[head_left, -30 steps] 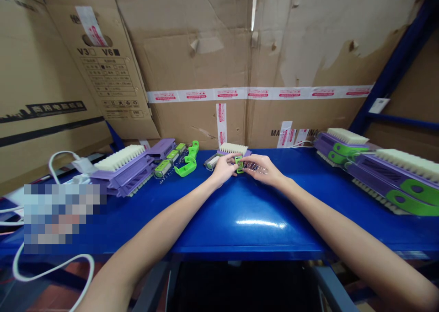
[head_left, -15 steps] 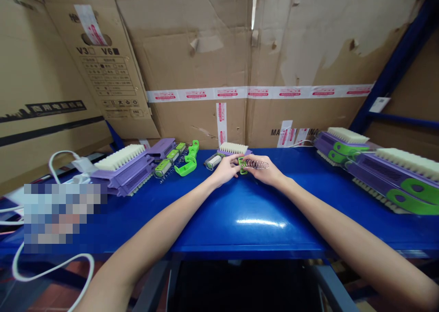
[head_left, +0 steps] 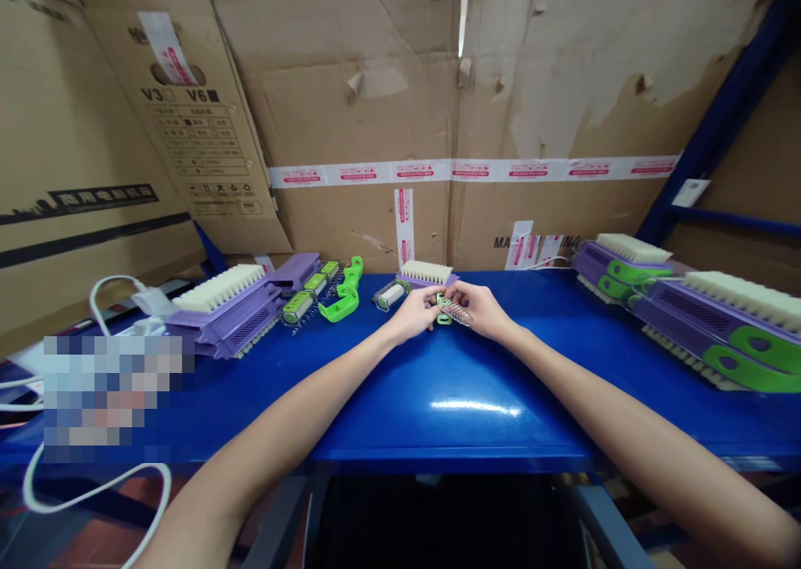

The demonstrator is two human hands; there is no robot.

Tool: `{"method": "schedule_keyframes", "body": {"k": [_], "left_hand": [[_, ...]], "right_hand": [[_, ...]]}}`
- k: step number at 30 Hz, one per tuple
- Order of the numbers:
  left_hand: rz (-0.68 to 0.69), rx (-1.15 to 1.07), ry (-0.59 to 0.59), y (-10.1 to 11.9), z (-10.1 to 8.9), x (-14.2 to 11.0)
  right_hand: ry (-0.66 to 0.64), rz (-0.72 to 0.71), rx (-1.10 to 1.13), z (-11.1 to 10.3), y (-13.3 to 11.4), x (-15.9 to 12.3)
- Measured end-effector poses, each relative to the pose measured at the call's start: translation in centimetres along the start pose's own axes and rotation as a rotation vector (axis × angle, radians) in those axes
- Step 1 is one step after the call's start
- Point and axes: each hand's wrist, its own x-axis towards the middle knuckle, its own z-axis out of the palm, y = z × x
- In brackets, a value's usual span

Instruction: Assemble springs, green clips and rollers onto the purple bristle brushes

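Over the middle of the blue table, my left hand (head_left: 418,312) is closed on a small green plastic part (head_left: 444,319). A thin metal coil spring (head_left: 455,309) slants down to the right from that part. My right hand (head_left: 476,306) is closed at the spring, its fingertips by the upper end of the green part. Just behind my hands sits a purple brush with cream bristles (head_left: 426,272). Left of my left hand lies a small clear-cased piece with a white roller (head_left: 390,294). Fingers hide some of the green part.
Green-and-white pieces (head_left: 306,295) with springs and a bright green handle (head_left: 341,301) lie left of centre. Purple brushes stand stacked at left (head_left: 222,302) and right (head_left: 694,310). A white cable (head_left: 93,481) loops over the left edge. Cardboard (head_left: 363,118) walls the back.
The spring has swung from nearly level to slanting downward. My right hand has shifted slightly left, and its fingers have moved around the spring and green part.
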Motion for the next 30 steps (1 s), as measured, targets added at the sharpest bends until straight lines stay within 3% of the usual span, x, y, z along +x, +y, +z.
{"method": "schedule_keyframes", "body": {"k": [14,23,30], "left_hand": [[0.022,-0.031,-0.056,0.35,-0.04,-0.26],[0.026,-0.105,-0.097,0.83,-0.48,-0.51],[-0.029,-0.116,-0.137,0.7,-0.68,-0.37]], "right_hand": [[-0.011,0.087,0.112,0.39,0.29,0.13],[-0.156,0.265,0.355,-0.01,0.54,0.32],[-0.115,0.302,0.355,0.26,0.56,0.37]]}}
